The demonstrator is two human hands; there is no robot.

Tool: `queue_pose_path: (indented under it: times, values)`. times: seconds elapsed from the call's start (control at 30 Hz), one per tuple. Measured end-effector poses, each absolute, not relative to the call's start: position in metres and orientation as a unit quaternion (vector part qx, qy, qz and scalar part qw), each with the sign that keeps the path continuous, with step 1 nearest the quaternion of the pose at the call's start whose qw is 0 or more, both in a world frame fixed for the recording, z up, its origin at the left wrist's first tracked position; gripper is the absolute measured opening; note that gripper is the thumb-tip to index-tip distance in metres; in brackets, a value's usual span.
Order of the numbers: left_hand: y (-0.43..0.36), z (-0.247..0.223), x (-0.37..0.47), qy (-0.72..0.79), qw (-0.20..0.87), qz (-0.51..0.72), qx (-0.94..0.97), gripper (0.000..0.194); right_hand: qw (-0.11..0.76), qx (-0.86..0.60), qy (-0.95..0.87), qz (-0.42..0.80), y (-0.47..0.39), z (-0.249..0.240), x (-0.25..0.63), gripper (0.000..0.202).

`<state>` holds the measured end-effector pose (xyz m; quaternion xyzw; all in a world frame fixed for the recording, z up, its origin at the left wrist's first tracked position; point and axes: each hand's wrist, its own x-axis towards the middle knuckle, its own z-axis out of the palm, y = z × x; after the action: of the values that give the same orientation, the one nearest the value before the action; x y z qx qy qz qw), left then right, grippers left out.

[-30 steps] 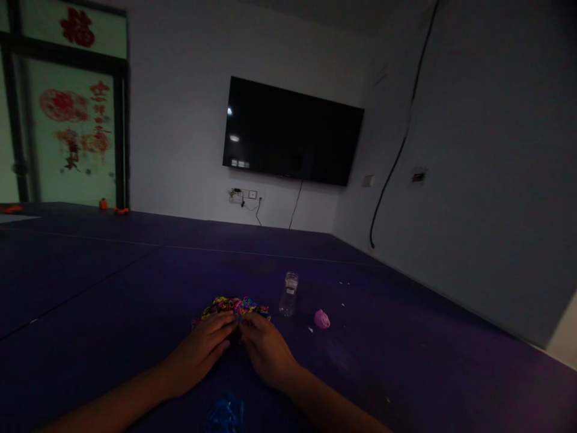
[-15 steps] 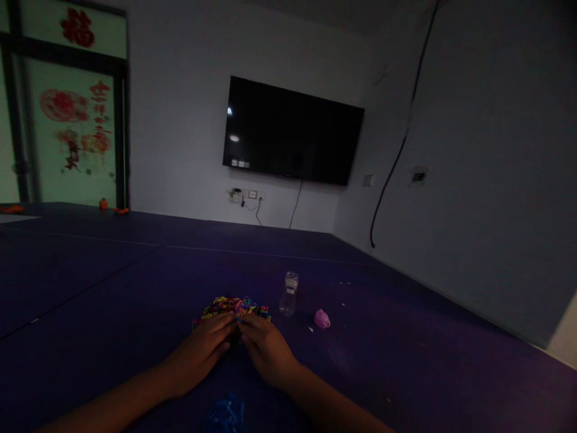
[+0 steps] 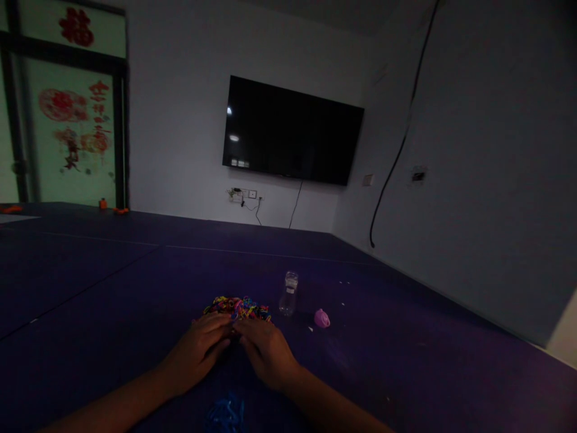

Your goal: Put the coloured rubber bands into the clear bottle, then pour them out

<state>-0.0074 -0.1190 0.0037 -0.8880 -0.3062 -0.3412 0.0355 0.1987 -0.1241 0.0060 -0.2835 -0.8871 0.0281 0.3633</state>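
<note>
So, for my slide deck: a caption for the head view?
Both hands, left and right, at a multicoloured band pile on a purple table.

Red Chinese character, seemingly 福 [image 3: 76, 27], on the pane above the door [image 3: 67, 144] at upper left. More red cut-out characters [image 3: 99, 91] on the door glass, too small and blurred to read. Pale label on the bottle [image 3: 288, 293], unreadable; nothing legible on the TV [image 3: 291, 130].
</note>
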Motion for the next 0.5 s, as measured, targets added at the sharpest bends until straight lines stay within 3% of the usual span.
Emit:
queue_pose_path:
  times: [0.5]
  values:
    - [-0.161, 0.011, 0.008, -0.062, 0.096, -0.370, -0.922, 0.022, 0.440, -0.477, -0.759, 0.062, -0.114, 0.002, 0.201, 0.033]
